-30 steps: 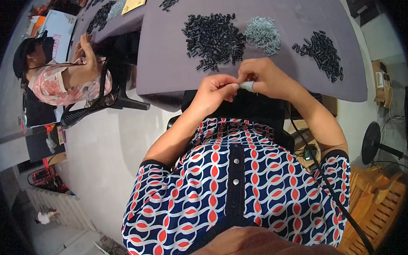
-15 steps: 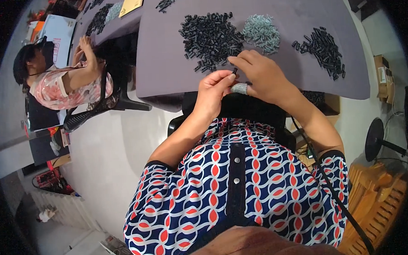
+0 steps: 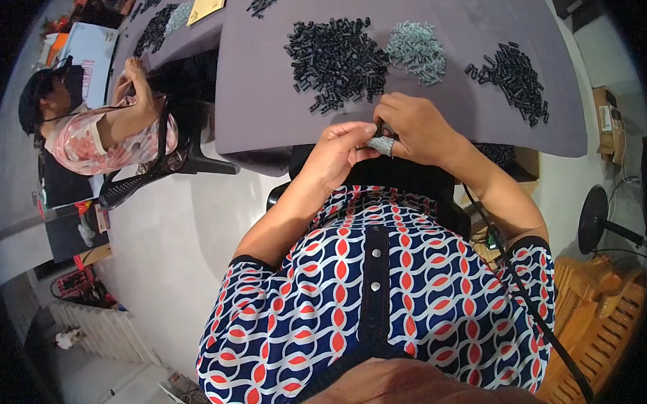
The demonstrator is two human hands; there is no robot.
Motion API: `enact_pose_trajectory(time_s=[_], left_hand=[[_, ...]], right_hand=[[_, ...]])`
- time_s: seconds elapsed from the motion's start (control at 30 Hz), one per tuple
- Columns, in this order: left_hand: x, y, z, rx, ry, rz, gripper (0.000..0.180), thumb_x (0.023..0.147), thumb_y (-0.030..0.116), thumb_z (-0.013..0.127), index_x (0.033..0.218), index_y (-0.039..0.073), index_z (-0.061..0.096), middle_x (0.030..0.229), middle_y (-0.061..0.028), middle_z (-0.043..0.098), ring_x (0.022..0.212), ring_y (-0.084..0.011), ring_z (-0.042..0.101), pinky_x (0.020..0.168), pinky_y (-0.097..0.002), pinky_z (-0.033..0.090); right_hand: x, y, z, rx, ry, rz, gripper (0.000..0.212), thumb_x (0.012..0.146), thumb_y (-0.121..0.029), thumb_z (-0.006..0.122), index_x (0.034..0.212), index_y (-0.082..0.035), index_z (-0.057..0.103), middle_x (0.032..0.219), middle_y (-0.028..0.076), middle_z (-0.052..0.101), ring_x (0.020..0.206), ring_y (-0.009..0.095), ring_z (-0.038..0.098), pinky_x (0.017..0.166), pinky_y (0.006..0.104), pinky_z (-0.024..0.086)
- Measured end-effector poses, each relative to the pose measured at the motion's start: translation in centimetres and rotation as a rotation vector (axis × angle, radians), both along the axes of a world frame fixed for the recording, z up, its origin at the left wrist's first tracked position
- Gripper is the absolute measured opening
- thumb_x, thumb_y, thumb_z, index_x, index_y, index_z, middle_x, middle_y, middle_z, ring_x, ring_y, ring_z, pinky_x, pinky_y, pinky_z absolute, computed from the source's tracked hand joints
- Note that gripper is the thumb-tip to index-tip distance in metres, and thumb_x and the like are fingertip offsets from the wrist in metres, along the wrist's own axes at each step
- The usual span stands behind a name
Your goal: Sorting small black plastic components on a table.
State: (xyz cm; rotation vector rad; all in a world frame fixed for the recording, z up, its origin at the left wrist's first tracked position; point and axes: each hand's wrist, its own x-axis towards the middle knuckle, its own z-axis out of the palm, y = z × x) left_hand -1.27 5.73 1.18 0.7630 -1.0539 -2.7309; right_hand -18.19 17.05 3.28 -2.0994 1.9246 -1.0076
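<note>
Both hands dropped nearer table edge; pinched part mostly hidden.

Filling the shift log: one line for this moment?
left hand: pinching small grey piece | right hand: same piece | table: black parts pile

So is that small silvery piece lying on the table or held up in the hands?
Held up. The small silvery piece is pinched between the left hand and right hand at the edge of the grey table, not resting on it.

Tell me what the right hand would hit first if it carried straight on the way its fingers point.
The right hand points up-left across the table edge, so it would probably meet the big black pile of small parts first; depth is hard to judge.
</note>
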Motion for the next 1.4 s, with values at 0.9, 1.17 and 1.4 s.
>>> enact_pose_trajectory(time_s=[0.9,1.17,1.4], left_hand=[[-0.3,-2.6,-0.4,-1.936,-0.138,0.251,0.02,0.083,0.008,0.07,0.103,0.006,0.067,0.1,-0.0119,0.061,0.093,-0.033,0.058,0.078,-0.0425,0.048],[-3.3,-2.3,-0.9,-2.097,-0.108,0.171,0.02,0.082,0.009,0.073,0.101,0.008,0.07,0.096,-0.0082,0.062,0.09,-0.0307,0.058,0.071,-0.0414,0.047],[-2.2,-3.1,-1.4,-2.084,-0.084,0.144,0.022,0.08,0.008,0.072,0.102,0.008,0.069,0.097,-0.0069,0.062,0.091,-0.0299,0.057,0.075,-0.0419,0.048]], right_hand=[[-10.3,5.7,-2.1,0.147,0.441,-0.743,0.053,0.086,-0.025,0.072,0.132,-0.002,0.057,0.146,0.016,0.045,0.142,0.039,0.032,0.115,0.0529,0.029],[-6.8,1.4,-1.2,-0.082,0.336,-0.462,0.036,0.077,-0.012,0.075,0.112,-0.008,0.068,0.14,0.012,0.05,0.143,0.036,0.031,0.116,0.0573,0.027],[-6.0,0.6,-3.1,-0.062,0.236,-0.38,0.03,0.071,-0.004,0.072,0.101,-0.008,0.069,0.137,0.011,0.051,0.143,0.036,0.032,0.117,0.0566,0.026]])
